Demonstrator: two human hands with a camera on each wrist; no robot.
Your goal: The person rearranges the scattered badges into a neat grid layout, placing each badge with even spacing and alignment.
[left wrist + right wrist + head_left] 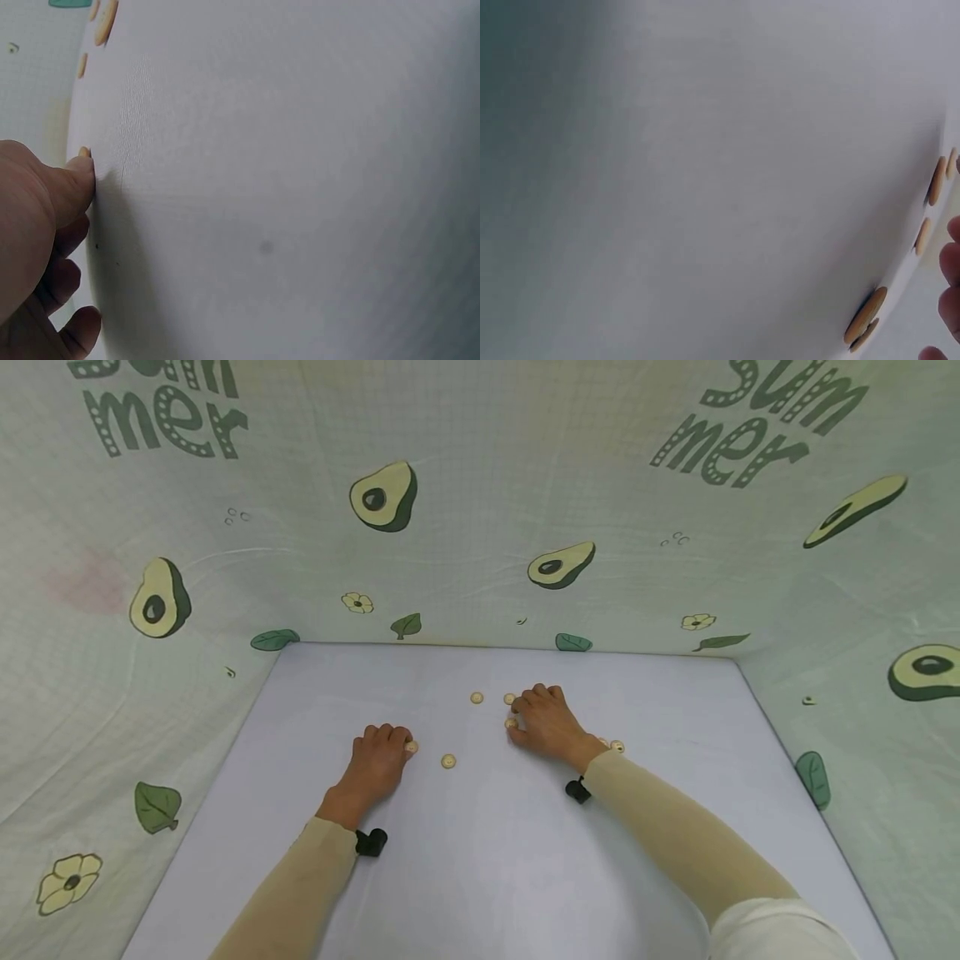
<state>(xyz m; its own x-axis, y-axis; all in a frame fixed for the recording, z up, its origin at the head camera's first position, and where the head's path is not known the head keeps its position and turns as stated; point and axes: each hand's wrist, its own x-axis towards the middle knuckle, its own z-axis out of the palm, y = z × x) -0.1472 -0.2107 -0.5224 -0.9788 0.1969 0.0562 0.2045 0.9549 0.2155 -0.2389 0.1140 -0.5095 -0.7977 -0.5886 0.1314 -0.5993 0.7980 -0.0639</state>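
Observation:
At the left of the white table, my left hand (372, 768) pinches a small wooden button (411, 747) between thumb and fingers. In the left wrist view only that button's edge (84, 151) shows past the thumb tip. My right hand (550, 725) reaches over the table with its fingers bent loosely. One button (512, 723) lies by its thumb tip, and a second button (510, 698) is beside its fingertips. Seen from the right wrist, the nearest button (937, 181) lies flat, apart from the fingers (950, 262). Whether the thumb touches it, I cannot tell.
Between the hands lies a button (447, 761), and farther back another button (477, 697). Two more, one a button (617, 746) with dark marks, lie behind the right wrist, partly hidden by it. A printed cloth (480, 527) rises around the white table (480, 877).

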